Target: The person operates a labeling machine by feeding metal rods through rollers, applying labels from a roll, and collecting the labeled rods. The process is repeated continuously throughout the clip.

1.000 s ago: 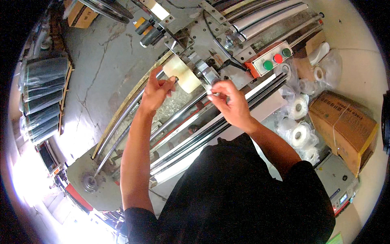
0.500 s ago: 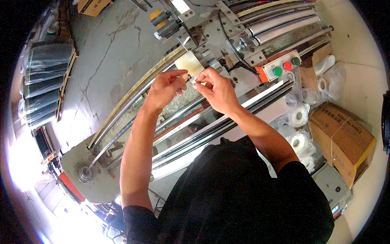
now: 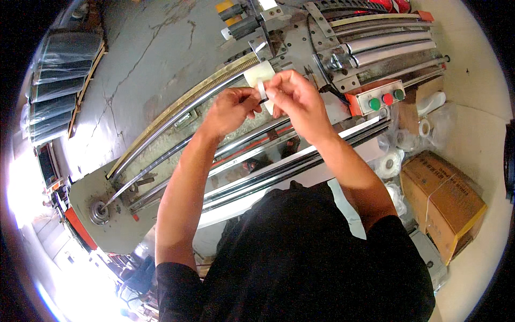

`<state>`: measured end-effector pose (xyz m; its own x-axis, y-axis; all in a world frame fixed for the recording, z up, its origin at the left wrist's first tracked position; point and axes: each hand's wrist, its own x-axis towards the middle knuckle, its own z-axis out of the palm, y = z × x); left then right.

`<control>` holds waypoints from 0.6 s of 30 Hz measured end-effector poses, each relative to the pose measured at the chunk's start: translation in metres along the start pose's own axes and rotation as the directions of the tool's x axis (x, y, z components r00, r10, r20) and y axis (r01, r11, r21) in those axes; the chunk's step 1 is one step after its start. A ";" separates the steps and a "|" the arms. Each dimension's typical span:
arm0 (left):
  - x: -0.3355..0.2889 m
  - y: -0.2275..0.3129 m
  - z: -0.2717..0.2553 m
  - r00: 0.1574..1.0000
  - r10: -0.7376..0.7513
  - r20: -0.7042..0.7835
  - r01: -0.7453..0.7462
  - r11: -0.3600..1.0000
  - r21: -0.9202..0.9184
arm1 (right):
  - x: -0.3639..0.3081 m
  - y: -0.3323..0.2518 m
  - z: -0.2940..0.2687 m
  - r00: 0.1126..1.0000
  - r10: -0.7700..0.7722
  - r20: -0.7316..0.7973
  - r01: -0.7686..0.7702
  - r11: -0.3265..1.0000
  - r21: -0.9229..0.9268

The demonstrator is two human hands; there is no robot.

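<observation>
Over the long machine, my left hand [image 3: 232, 111] is closed in a pinch on a thin dark piece [image 3: 263, 101], too small to name. Close beside it, my right hand [image 3: 299, 106] pinches a narrow white strip [image 3: 261, 89] that stands up between the two hands and crosses the dark piece. Whether strip and piece are joined, I cannot tell. Just beyond my fingers, a cream-coloured sheet or pad [image 3: 259, 73] lies on the machine, partly hidden by both hands. Below them run long metal rollers [image 3: 236, 144].
A control box [image 3: 380, 99] with green and red buttons sits right of my right hand. Metal rods and a brass-coloured rail [image 3: 182, 104] span the machine. Clear-wrapped white rolls [image 3: 387, 163] and a cardboard box [image 3: 442, 198] stand at the right. Wrapped dark stacks [image 3: 61, 80] are far left.
The white strip now shows longer and upright between my hands. My right hand has turned and risen slightly, and both hands sit a little further right in view. The view has shifted too.
</observation>
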<state>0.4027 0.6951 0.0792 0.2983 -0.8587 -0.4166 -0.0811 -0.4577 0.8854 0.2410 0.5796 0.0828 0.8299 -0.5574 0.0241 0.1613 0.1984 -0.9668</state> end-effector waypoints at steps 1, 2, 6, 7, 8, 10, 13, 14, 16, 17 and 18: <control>0.001 -0.003 0.000 1.000 0.008 0.004 -0.008 1.000 -0.013 | 0.009 0.001 -0.003 0.999 0.044 0.009 -0.044 0.999 -0.007; 0.001 -0.009 -0.002 1.000 0.013 0.001 -0.012 1.000 -0.027 | 0.017 0.001 -0.004 0.996 0.090 0.025 -0.089 0.996 -0.013; -0.005 -0.010 -0.001 0.997 0.078 -0.026 -0.081 0.989 -0.124 | 0.024 0.013 -0.020 0.954 0.295 0.051 -0.279 0.938 -0.204; -0.004 -0.012 -0.001 0.996 0.088 -0.025 -0.090 0.988 -0.127 | 0.020 0.014 -0.023 0.934 0.355 0.037 -0.332 0.903 -0.272; -0.003 -0.015 -0.001 0.995 0.097 -0.025 -0.100 0.986 -0.132 | 0.010 0.016 -0.027 0.937 0.345 0.054 -0.318 0.906 -0.280; -0.004 -0.020 -0.001 0.995 0.090 -0.048 -0.095 0.988 -0.119 | -0.012 0.007 -0.036 0.919 0.373 0.127 -0.322 0.896 -0.306; 0.000 -0.018 0.002 0.992 0.091 -0.091 -0.098 0.992 -0.082 | -0.025 -0.014 -0.034 0.921 0.327 0.212 -0.269 0.927 -0.261; 0.001 -0.021 0.005 0.988 0.109 -0.106 -0.119 0.989 -0.093 | -0.027 -0.024 -0.032 0.927 0.296 0.231 -0.243 0.942 -0.231; -0.001 -0.024 0.004 0.990 0.099 -0.103 -0.106 0.992 -0.064 | -0.008 -0.029 -0.025 0.940 0.237 0.247 -0.182 0.957 -0.224; -0.002 -0.020 0.004 0.989 0.100 -0.108 -0.105 0.993 -0.048 | 0.005 -0.028 -0.022 0.947 0.205 0.247 -0.150 0.963 -0.225; -0.005 -0.014 0.005 0.988 0.100 -0.114 -0.104 0.994 -0.029 | 0.016 -0.021 -0.020 0.951 0.236 0.197 -0.203 0.964 -0.173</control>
<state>0.3976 0.7050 0.0680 0.3954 -0.8682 -0.2997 -0.0840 -0.3591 0.9295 0.2405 0.5504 0.0985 0.9331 -0.3245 -0.1552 -0.1057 0.1649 -0.9806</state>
